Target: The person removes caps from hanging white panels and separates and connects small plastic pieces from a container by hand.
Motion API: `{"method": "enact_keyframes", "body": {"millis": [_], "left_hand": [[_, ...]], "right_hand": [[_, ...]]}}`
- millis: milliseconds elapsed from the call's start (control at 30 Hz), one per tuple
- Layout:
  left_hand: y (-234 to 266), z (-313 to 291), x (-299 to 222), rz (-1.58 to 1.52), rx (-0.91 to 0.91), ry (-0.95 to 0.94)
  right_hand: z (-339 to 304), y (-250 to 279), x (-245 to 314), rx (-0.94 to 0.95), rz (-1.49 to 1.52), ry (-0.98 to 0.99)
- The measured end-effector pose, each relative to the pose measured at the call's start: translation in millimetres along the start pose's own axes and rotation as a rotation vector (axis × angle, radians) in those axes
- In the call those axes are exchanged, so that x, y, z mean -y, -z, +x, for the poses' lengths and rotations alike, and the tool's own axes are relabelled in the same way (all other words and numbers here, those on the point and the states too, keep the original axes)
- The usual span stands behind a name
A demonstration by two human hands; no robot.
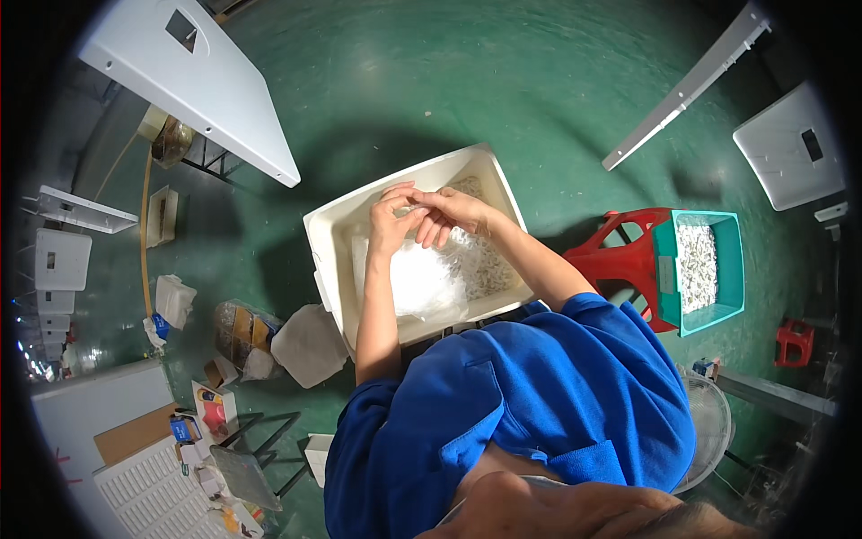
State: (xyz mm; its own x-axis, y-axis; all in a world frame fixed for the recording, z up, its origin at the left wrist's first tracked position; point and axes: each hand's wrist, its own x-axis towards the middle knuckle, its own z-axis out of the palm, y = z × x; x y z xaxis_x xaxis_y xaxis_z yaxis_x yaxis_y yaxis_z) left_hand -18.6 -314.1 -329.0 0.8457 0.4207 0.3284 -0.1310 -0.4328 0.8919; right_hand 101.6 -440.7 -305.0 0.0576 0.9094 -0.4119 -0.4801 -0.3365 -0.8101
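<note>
My left hand and my right hand meet above a large white plastic bin. The fingertips of both are pinched together, and whatever lies between them is too small or hidden to name. Inside the bin, under my hands, a sheet of clear plastic film or bag glares in the light. Many small whitish pieces are heaped beside it along the right side of the bin; their kind cannot be made out.
On my right, a teal bin of small white pieces rests against a red plastic stool. A white panel juts in at upper left. A pale stool and a wrapped bundle stand left. A fan is behind my right side.
</note>
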Motion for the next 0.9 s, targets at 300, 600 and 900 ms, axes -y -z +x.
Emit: {"method": "enact_keyframes", "body": {"millis": [300, 600, 900], "left_hand": [[-6.1, -0.5, -1.6, 0.083, 0.046, -0.004], [-8.5, -0.6, 8.4, 0.036, 0.053, 0.018], [-18.3, -12.9, 44.2, -0.053, 0.035, 0.258]], "right_hand": [[2.2, 4.1, -10.0, -0.016, -0.072, 0.124], [3.5, 7.9, -10.2, 0.005, -0.061, 0.122], [9.9, 8.5, -13.0, -0.586, -1.184, 0.322]]}}
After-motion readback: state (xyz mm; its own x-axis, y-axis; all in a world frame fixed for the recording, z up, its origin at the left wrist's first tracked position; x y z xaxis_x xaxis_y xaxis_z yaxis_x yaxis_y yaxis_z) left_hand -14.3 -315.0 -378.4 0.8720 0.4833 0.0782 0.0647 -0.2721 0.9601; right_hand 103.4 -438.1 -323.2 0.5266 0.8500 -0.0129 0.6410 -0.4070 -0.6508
